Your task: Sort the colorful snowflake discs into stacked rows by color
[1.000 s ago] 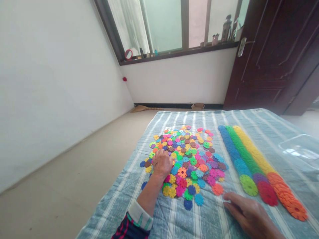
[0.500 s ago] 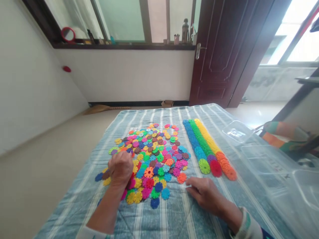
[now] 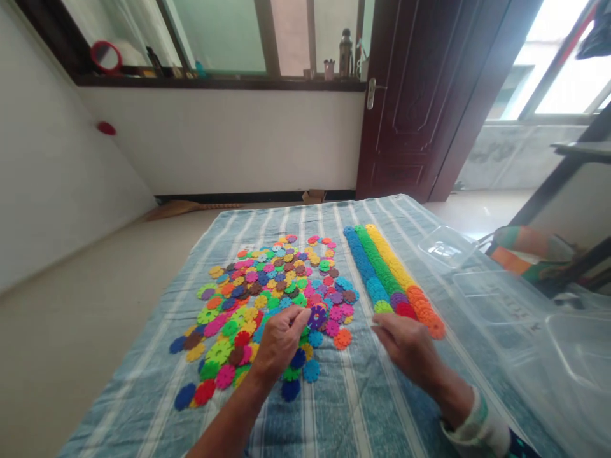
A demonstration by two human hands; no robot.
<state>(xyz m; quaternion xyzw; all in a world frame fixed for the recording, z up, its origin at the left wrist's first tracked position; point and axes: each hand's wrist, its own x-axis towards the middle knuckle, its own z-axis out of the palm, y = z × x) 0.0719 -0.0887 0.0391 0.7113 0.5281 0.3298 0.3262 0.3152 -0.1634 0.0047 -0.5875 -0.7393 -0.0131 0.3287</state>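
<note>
Left hand (image 3: 278,338) has shifted rightward, pinching purple disc (image 3: 321,320); right hand (image 3: 411,346), grip unclear, sits across bare cloth (image 3: 359,366).

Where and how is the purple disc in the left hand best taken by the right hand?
The purple disc is probably best gripped at its free right rim, from the right, with finger and thumb on opposite faces: it looks thin and flat, and the left hand holds its left edge.
</note>
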